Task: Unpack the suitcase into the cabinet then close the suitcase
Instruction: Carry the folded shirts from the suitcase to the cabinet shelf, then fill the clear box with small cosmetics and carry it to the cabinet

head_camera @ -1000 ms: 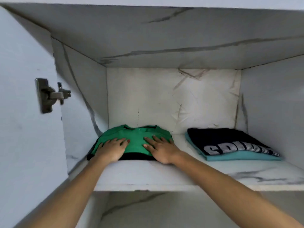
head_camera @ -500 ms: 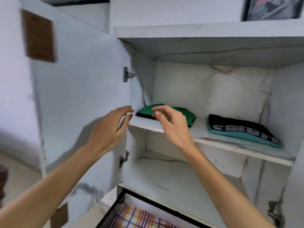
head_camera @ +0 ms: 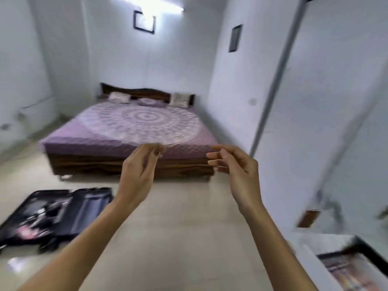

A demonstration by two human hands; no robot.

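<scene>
Swung away from the cabinet shelves since a moment ago, so now the open suitcase (head_camera: 52, 215) lies flat on the floor left of the bed (head_camera: 130, 131), its soft, light clothes probably best scooped underneath, with bare floor between and left hand (head_camera: 138, 171) and right hand (head_camera: 235, 164) loosely spread, empty.

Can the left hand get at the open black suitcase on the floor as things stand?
Probably not yet. The left hand is raised mid-air, empty, grip open, while the open black suitcase lies apart on the pale tiled floor, lower left. Bare floor between leaves the way free.
</scene>
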